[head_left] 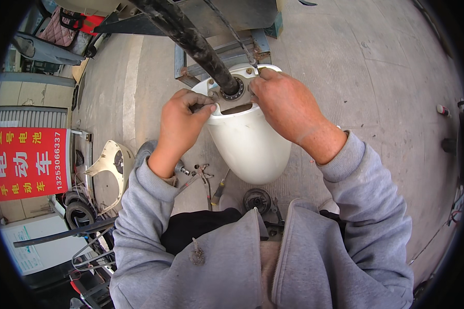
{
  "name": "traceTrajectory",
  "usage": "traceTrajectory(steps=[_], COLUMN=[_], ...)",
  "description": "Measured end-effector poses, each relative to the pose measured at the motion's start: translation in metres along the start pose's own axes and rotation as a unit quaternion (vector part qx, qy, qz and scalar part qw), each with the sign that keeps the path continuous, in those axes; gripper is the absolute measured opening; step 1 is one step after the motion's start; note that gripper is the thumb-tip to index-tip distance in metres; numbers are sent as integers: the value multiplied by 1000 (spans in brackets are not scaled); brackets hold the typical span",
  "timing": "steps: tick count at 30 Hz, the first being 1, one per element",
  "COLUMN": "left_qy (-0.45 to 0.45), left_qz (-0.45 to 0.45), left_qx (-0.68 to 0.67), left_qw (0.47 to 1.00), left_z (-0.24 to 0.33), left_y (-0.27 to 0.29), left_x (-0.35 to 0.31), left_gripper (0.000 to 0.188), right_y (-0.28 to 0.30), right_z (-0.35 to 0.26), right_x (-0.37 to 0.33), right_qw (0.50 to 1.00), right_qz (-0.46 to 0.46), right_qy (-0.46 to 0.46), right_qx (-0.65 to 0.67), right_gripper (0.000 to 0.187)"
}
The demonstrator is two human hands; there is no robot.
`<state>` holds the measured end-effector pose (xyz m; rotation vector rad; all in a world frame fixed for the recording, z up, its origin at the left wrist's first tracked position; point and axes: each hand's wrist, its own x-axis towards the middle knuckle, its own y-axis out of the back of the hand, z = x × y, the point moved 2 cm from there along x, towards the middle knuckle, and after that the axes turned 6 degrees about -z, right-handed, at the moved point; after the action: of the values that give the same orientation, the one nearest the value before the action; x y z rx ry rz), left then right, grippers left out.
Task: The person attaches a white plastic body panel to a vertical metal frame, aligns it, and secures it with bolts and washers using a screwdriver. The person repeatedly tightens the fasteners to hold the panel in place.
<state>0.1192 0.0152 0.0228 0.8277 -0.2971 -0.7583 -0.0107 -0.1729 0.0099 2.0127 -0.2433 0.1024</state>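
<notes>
A white scooter front fender (pixel 250 149) sits in front of me, its rounded end toward me. A black steering tube (pixel 191 44) rises at a slant from a metal ring and bracket (pixel 233 91) at its top. My left hand (pixel 183 121) is closed at the fender's left upper rim, thumb and forefinger pinching the edge. On the opposite side, my right hand (pixel 288 105) is curled with its fingertips beside the bracket; what lies inside them is hidden. A thin dark cable (pixel 232 31) runs down to near the right knuckles.
A metal stand (pixel 185 67) is behind the fender. Below lie a yellow-handled screwdriver (pixel 219 189), a brake lever part (pixel 203 174) and a round hub (pixel 258 201). At left are a cream plastic panel (pixel 113 172), tyres (pixel 80 212) and a red sign (pixel 31 162). Concrete floor (pixel 366 77) stretches right.
</notes>
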Motion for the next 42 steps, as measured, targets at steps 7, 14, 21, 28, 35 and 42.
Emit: traceTrajectory(steps=[7,14,21,28,35,42], left_qy=[0,18,34,-12,-16,40], left_qz=[-53,-38,-18,-16,-26,-12], left_qx=[28,26,46,-10,-5,-38], left_qw=[998,999,998,1000,1000,998], left_z=[7,6,5,2,2,-3], left_y=[4,3,2,2,2,-2], left_x=[2,3,0,2,0,1], left_gripper=[15,16,15,17,17,16], right_y=[-2,-3,-4,-4,-4,-4], right_z=[3,3,3,3,3,3], right_x=[0,-1,0,1,1,1], right_qw=[1000,1000,1000,1000,1000,1000], right_qz=[-2,3,4,-3,-8,-2], right_qy=[-12,-10,-11,-16,-22,-14], right_qx=[16,14,7,9,10,13], right_gripper=[13,12,14,14,15,15])
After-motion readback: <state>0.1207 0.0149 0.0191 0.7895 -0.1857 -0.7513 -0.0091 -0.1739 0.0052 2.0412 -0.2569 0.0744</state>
